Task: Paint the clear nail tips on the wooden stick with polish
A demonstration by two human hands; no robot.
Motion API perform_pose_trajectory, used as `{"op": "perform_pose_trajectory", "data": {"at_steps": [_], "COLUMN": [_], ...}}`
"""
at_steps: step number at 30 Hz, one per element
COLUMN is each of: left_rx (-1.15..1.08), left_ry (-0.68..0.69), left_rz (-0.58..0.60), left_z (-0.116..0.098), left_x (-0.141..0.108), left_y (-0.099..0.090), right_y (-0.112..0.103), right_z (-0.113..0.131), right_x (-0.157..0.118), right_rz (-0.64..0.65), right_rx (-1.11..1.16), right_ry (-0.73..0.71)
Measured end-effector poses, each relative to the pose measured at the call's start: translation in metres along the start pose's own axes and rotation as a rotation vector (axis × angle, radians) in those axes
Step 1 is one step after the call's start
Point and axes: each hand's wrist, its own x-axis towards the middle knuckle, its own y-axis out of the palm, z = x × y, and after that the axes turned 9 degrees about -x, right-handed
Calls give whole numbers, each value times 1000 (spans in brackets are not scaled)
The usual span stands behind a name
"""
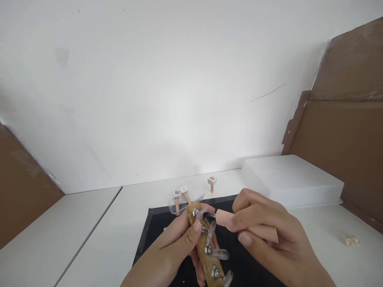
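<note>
- Wooden stick (201, 251) carrying clear nail tips on metal screws sits low centre, above the black mat (155, 231) on the table (98, 235).
- Left hand (170, 251) has its grip closed around the stick.
- Right hand (266, 235) pinches a pink bottle (227, 219), brush touching the top tip.

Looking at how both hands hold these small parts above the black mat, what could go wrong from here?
1. The left hand grips the wooden strip in the air; its clear nail tips stick out sideways and might get knocked loose.
2. The right hand pinches a pink brush handle close to the top tip; a slip may smear it.
3. The small pegs standing behind the black mat could be tipped over.
</note>
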Motion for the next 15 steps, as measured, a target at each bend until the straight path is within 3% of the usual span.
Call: {"op": "perform_pose_trajectory", "data": {"at_steps": [15], "left_rx": [-21], "left_ry": [13], "left_rz": [26], "left_z": [2], "left_x": [-2], "left_y": [1], "right_y": [-1], "right_z": [-2], "right_x": [-5], "right_rz": [-11], "right_rx": [-93], "right_ry": [17]}}
